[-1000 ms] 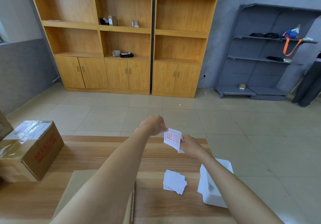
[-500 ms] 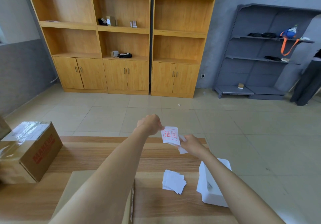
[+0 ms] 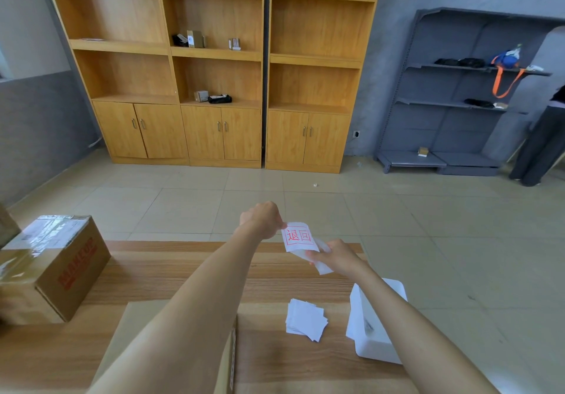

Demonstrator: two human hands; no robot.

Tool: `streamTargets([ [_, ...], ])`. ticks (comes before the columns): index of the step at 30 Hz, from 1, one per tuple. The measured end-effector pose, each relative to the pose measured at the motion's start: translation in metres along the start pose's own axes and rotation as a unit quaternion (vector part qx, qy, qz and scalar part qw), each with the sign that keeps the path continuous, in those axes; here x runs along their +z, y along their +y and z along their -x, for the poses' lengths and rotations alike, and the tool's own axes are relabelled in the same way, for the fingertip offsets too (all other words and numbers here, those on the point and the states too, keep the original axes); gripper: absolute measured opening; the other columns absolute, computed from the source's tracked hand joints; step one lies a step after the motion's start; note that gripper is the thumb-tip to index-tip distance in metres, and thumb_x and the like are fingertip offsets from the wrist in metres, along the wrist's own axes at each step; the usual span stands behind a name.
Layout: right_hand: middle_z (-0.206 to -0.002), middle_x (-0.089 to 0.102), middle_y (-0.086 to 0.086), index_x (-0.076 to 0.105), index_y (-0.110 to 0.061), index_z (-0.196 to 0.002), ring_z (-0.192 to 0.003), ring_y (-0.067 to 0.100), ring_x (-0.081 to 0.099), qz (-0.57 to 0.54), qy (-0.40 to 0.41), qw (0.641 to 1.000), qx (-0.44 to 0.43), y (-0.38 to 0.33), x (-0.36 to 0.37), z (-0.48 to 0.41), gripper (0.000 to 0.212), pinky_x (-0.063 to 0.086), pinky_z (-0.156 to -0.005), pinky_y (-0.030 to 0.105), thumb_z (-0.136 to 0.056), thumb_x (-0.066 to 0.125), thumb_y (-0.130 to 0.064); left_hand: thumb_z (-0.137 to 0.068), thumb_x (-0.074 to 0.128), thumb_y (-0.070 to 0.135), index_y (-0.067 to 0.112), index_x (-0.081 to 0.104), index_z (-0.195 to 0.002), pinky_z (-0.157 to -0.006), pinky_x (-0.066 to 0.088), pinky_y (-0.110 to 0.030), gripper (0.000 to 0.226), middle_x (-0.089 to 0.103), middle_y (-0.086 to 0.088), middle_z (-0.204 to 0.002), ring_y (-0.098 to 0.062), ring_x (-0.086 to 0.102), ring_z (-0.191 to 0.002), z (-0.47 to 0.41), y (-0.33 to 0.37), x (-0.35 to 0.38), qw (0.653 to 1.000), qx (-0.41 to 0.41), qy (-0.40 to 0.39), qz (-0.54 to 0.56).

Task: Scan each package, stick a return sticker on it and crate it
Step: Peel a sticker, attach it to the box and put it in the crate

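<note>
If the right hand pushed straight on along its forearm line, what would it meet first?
The right hand, pinching the backing paper, would meet the return sticker right in front of it first, then the left hand pinching the sticker's corner. Depth between the hands is unclear.

Flat package (image 3: 130, 326) mostly under left forearm (image 3: 189, 317), cut by bottom edge; cardboard box (image 3: 61, 271) clipped at left edge.

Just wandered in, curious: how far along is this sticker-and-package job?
Done: nothing I can confirm; the brown box shows no red sticker, no crate in view. In hand: the left hand pinches a red-printed sticker, the right hand the white paper behind it, apparently peeling. Left: sticking, crating; a sticker stack lies on the table.
</note>
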State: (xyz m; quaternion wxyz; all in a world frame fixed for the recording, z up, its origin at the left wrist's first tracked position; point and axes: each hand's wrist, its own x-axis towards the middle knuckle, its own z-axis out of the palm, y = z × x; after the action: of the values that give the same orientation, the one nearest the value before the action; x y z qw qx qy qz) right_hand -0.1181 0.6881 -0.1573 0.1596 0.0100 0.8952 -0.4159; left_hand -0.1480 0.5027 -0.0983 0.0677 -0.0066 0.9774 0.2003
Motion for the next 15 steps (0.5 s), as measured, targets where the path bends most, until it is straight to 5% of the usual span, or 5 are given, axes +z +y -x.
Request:
streamTargets([
  [15,-0.081,0.071,-0.002,0.068,-0.017,-0.073,-0.084,0.018,0.063,0.008,0.001,1.000,0.031,0.019,0.001,0.005,0.022,0.044,-0.074,0.027,-0.087,0.061,-0.031,-0.096,0.053,0.036,0.009,0.057,-0.106,-0.069,0.039,-0.029,0.029,0.064,-0.006,-0.110,-0.022,0.054,-0.084,0.003,-0.008,-0.011,0.998,-0.025,0.032,-0.048],
])
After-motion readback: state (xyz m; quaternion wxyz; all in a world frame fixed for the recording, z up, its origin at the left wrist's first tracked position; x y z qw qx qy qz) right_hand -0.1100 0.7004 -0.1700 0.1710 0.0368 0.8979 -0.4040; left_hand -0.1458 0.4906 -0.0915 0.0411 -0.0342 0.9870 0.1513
